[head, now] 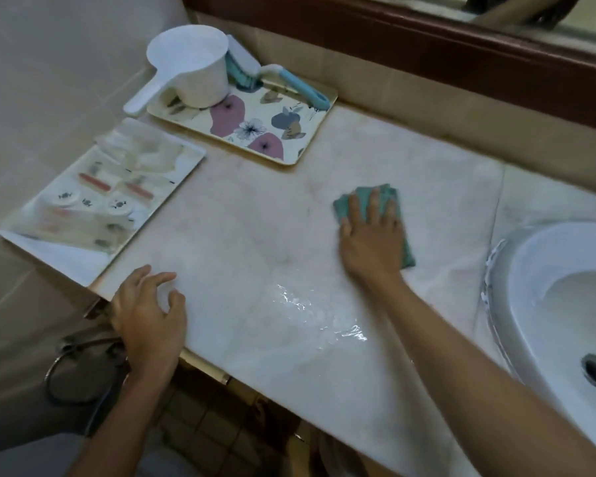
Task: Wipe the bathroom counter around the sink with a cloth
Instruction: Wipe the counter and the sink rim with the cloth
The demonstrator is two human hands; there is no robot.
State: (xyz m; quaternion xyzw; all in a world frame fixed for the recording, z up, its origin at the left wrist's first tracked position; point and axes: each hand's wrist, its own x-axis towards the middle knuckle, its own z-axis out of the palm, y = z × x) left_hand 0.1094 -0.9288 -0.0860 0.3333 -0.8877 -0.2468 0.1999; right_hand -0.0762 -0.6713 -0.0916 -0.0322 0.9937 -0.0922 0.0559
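Observation:
A pale marble counter (241,242) stretches left of a white sink (544,304) at the right edge. On the counter's middle lies a folded teal cloth (406,251), with my right hand (370,235) pressing flat on it, fingers straight and spread. A wet patch (317,315) glistens near the front of the counter, below that hand. Over the counter's front left corner is my left hand (148,311), fingers loosely curled and holding nothing.
A flowered tray (272,132) at the back left carries a white scoop (193,70) and a blue-handled brush (286,80). A white tray (66,256) with small toiletries overhangs the left end. A dark-framed mirror (496,39) runs along the back wall. A metal ring (61,370) hangs below the counter.

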